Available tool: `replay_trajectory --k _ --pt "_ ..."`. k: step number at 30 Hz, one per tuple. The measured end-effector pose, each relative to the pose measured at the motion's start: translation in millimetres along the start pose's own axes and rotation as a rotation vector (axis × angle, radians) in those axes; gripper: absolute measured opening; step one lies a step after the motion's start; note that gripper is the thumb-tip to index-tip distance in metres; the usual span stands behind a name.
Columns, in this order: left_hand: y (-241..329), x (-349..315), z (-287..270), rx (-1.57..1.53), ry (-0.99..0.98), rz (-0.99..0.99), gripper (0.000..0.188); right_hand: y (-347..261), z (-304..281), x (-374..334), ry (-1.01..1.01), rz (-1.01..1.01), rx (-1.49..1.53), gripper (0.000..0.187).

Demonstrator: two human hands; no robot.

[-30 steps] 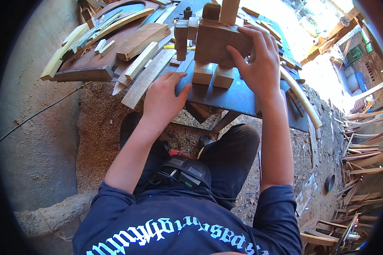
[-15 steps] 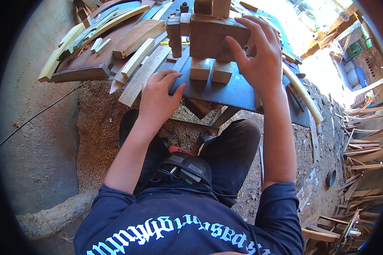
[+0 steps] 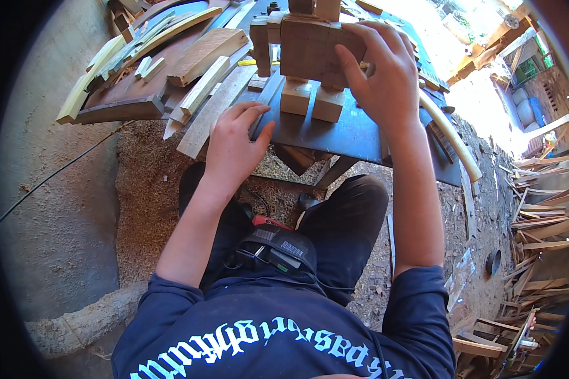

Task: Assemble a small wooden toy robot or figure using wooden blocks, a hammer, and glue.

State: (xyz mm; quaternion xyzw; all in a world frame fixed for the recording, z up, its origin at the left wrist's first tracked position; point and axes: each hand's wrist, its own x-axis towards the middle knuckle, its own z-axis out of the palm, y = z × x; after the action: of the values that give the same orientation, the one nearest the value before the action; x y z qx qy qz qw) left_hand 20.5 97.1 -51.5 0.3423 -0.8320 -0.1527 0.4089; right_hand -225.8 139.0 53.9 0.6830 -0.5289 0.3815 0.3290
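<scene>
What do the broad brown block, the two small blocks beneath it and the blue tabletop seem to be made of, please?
Broad brown block: apparently bare wood, judging by its matte, mottled brown face.
Two small blocks: likely unfinished wood, shown by their pale tan, flat faces.
Blue tabletop: smooth with a slight sheen, perhaps paint or laminate; core unclear.

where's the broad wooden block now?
Head view, top, just right of centre: the broad wooden block is above two smaller blocks on the blue tabletop, right hand at its right side.
</scene>
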Motion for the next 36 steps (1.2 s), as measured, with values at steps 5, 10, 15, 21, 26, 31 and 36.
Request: replay_trajectory --k 5,10,15,21,26,31,36 --pt "-2.6 -0.2 1.4 -0.012 -0.004 0.012 0.027 -10.9 -6.3 -4.5 0.068 0.03 0.028 0.021" --pt "-2.6 -1.4 0.9 -0.026 -0.002 0.009 0.027 -14.4 -7.1 -3.1 0.063 0.033 0.003 0.023" --pt "-2.5 -0.1 0.3 -0.014 -0.005 -0.001 0.026 -6.4 -4.1 -1.0 0.101 0.017 0.004 0.021" --pt "-4.2 -0.9 -1.3 -0.016 0.005 0.004 0.027 -11.8 -11.9 6.6 0.075 0.049 -0.013 0.022" --pt "-4.4 0.7 -3.6 -0.049 0.014 0.006 0.026 -8.9 -14.6 9.4 0.131 -0.017 0.016 0.022" --pt "-4.2 2.0 -2.9 -0.03 0.02 0.016 0.025 -14.6 -13.6 11.7 0.115 -0.038 -0.007 0.028" --pt "-4.4 5.6 -2.9 -0.026 0.021 0.012 0.026 -30.5 -11.0 11.5 -0.026 0.027 -0.165 0.046"
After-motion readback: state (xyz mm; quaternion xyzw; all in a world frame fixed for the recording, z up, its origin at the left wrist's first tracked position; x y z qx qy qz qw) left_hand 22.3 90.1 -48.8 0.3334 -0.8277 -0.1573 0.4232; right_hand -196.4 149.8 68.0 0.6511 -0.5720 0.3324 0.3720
